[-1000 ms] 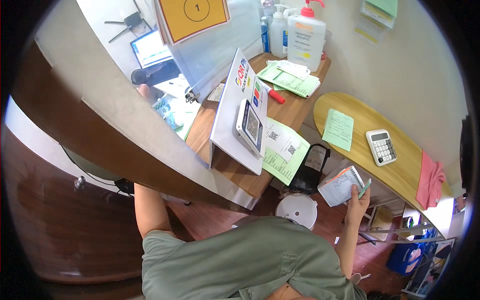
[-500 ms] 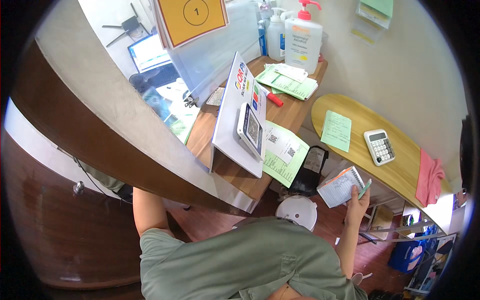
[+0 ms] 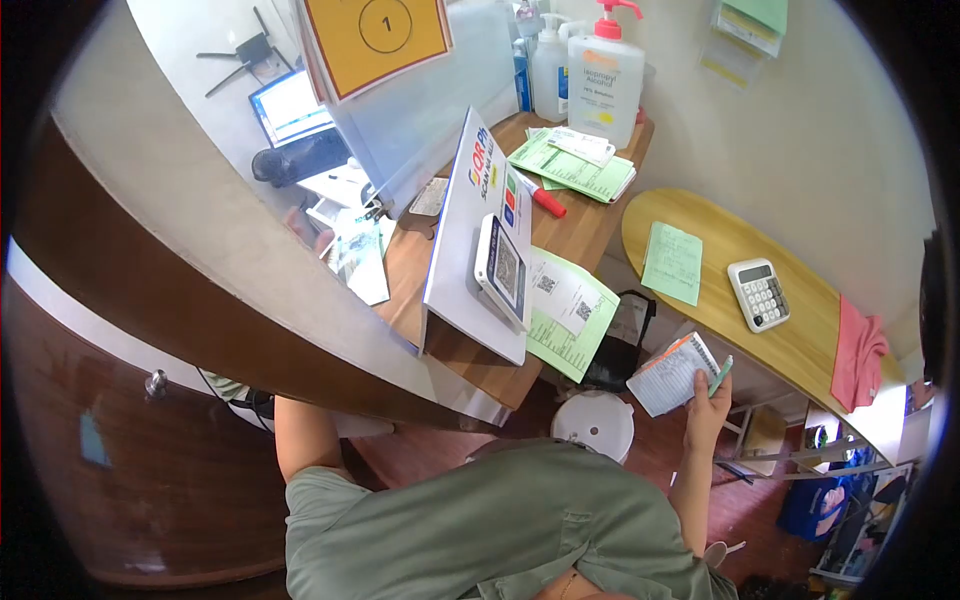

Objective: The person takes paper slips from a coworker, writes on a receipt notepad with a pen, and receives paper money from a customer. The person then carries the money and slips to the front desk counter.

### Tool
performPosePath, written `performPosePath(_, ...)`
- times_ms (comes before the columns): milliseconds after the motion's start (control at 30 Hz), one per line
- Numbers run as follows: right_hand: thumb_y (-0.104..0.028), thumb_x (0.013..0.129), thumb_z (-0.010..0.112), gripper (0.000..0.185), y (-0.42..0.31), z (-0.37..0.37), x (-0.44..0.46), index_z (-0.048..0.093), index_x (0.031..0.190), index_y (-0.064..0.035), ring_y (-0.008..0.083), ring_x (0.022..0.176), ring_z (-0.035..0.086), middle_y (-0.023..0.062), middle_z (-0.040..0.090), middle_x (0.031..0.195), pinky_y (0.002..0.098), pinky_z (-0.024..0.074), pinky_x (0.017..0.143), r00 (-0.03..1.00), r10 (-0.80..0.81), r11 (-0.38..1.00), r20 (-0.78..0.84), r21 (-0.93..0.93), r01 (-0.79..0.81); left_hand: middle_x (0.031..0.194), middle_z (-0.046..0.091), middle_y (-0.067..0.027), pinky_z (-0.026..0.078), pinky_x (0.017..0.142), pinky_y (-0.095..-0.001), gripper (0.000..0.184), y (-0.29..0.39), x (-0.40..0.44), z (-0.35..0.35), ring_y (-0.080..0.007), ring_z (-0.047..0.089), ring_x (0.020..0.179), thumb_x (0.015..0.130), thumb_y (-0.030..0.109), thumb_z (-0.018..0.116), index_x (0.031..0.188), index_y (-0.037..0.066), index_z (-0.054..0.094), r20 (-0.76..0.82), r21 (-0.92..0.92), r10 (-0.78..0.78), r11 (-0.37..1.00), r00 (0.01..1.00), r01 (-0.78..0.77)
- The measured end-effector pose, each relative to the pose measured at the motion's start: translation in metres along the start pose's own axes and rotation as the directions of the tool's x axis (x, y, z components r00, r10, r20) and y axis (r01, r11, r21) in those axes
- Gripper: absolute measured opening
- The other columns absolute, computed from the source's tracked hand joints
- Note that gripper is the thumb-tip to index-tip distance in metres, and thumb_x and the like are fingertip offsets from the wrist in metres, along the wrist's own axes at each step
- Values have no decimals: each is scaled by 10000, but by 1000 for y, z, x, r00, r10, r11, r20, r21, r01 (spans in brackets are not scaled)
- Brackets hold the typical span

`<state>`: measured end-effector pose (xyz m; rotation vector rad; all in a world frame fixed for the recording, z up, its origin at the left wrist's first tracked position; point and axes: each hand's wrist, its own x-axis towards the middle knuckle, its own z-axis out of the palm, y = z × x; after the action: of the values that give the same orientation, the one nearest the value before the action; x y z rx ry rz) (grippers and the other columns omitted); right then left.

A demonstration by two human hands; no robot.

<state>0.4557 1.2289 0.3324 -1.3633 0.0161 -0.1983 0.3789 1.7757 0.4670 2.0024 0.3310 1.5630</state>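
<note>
My right hand (image 3: 708,405), at the right of the head view, is closed around a small spiral notepad (image 3: 665,385) with lined, written-on pages and an orange edge. A light green pen (image 3: 720,376) sits in the same grip, its tip pointing up. My left arm (image 3: 306,430) passes behind the brown-edged partition (image 3: 330,350), which hides the hand. Beyond the partition, blurred fingers (image 3: 324,240) lie close to bluish banknotes (image 3: 362,245); I cannot tell whose they are.
A QR payment stand (image 3: 455,260), green forms (image 3: 575,340), a red marker (image 3: 548,200) and an alcohol bottle (image 3: 605,90) stand or lie on the wooden counter. A calculator (image 3: 759,295), green slip (image 3: 672,262) and pink cloth (image 3: 858,352) are on the side shelf. A white stool (image 3: 592,424) is below.
My right hand has shifted slightly left with the notepad and pen. Past the partition, the bluish blur has gone and banknotes now show on the desk. My left arm has moved a little right.
</note>
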Motion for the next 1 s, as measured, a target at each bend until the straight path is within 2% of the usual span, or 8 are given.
performPosePath(100,-112,884,608,266,5,4,2,525,1131,-58,-10,508,372,-44,579,807,163,248,409,998,-53,999,-14,-11,53,963,564,-153,424,788,-380,384,15,7,-23,-247,537,874,877,284,551,1162,29,525,-285,-349,-169,935,943,62)
performPosePath(233,-91,887,596,340,10,-5,-3,490,1204,-27,33,687,490,-4,592,924,184,390,573,1000,-28,996,5,-90,29,914,559,-113,410,785,-389,364,116,-11,-75,-257,525,824,920,325,437,1133,46,531,-503,-641,-119,716,856,-277)
performPosePath(433,-87,864,616,232,-11,21,-20,521,1064,-15,98,866,511,29,575,933,247,422,782,997,11,982,75,-189,3,705,527,43,341,752,-406,315,204,-60,-83,-177,484,782,903,459,349,946,234,566,-368,-106,799,471,475,-876)
performPosePath(467,-94,865,618,223,-7,23,-23,523,1054,-21,93,857,506,22,572,913,244,421,773,996,20,991,86,-135,-8,924,556,-45,369,744,-415,463,209,-65,-88,-201,521,849,866,562,399,1123,195,516,-212,-291,859,400,466,-869)
performPosePath(533,-101,869,615,201,1,26,-30,526,1034,-28,89,846,503,15,570,888,240,419,765,991,28,997,127,-80,-18,985,586,-128,395,726,-425,650,225,-78,-76,-249,554,897,841,654,442,1213,132,549,-173,-616,888,239,425,-751)
performPosePath(667,-108,880,605,179,0,16,-48,531,1022,-28,92,852,512,28,589,901,247,420,769,959,94,993,267,-96,-71,798,570,1,320,825,-427,403,300,-125,-16,-209,500,849,895,549,333,992,252,588,31,-818,601,474,799,-325)
performPosePath(800,-140,883,610,205,-3,-18,-60,539,1041,-30,91,874,523,36,608,914,257,426,780,933,122,991,339,-94,-95,952,574,-58,357,820,-450,508,392,-143,19,-269,518,881,908,611,277,1060,238,588,400,-912,669,223,626,345)
performPosePath(1000,-133,868,619,214,-39,-138,-72,549,1040,-28,86,833,519,41,613,874,249,433,756,986,88,971,141,-235,-53,978,573,-144,390,779,-443,651,503,-208,80,-304,535,896,853,676,372,1016,107,643,179,-674,797,-328,577,662)
